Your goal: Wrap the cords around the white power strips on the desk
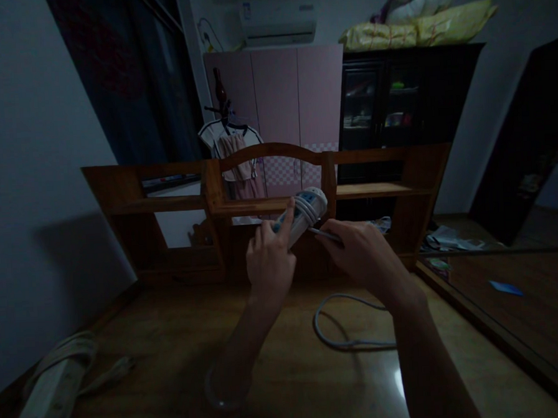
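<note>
My left hand [270, 259] is closed around a white power strip [305, 212], held up above the wooden desk [175, 364], with the forefinger lying along its face. My right hand [360, 251] is closed in a pinch on a thin dark tool [326, 234], whose tip touches the side of the strip. The strip's white cable [346, 339] loops on the desk below my right wrist.
A wooden shelf unit [166, 202] stands at the back of the desk. A second white power strip with its cable [49, 389] lies at the front left. Behind are pink cupboard doors [296, 102], a dark cabinet [395, 97] and hanging clothes [234, 155].
</note>
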Motion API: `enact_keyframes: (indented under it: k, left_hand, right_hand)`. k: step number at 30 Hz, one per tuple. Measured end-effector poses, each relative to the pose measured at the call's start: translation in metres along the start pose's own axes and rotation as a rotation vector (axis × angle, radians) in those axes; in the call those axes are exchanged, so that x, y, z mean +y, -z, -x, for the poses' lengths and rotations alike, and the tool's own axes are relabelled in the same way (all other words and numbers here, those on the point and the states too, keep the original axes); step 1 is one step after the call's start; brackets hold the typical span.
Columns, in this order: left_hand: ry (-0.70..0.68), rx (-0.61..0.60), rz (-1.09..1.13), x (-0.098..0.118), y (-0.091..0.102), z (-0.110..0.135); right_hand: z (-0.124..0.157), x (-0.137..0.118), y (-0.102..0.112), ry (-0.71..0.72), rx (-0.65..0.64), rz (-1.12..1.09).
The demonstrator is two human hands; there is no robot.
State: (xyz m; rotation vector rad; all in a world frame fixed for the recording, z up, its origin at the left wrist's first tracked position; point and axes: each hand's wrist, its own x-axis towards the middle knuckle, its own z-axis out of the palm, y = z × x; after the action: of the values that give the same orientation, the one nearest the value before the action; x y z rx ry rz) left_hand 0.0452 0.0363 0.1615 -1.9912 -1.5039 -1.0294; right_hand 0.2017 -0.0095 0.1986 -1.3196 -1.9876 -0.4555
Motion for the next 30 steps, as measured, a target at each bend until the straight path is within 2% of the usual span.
enact_keyframes:
  k: [3,6,9,13,17,20,22,25,28,30]
  left_hand:
    - [-0.067,-0.028,-0.081,-0.004,0.0,-0.001]
    - [-0.055,-0.03,-0.146,-0.013,-0.005,-0.004]
    - [-0.034,-0.05,-0.184,-0.024,-0.009,-0.007]
    - [-0.131,-0.151,-0.185,-0.033,-0.013,-0.008]
    - [-0.382,-0.291,-0.122,-0.025,-0.01,-0.004]
    - [-0.536,-0.359,-0.031,-0.013,-0.001,0.001]
    - [-0.592,-0.35,0.012,-0.004,0.007,0.003]
    - [-0.66,-0.276,0.038,0.007,0.024,0.005]
    - [-0.703,-0.176,0.07,0.015,0.043,0.007]
    - [-0.725,-0.102,0.096,0.018,0.053,0.008]
  right_hand:
    - [0.002,0.02,0.004,-0.072,-0.04,-0.047]
    - [0.009,0.05,0.013,-0.141,-0.109,-0.13]
    - [0.017,0.068,0.025,-0.195,-0.104,-0.194]
    - [0.021,0.054,0.036,-0.185,0.002,-0.255]
    - [0.014,0.028,0.036,-0.145,0.15,-0.285]
    - [0.011,0.029,0.034,-0.167,0.245,-0.335]
    - [0.011,0.039,0.033,-0.197,0.289,-0.4]
    - [0.013,0.063,0.03,-0.278,0.29,-0.564]
    - [0.015,0.083,0.024,-0.38,0.207,-0.794]
    - [0.015,0.088,0.019,-0.389,0.123,-0.915]
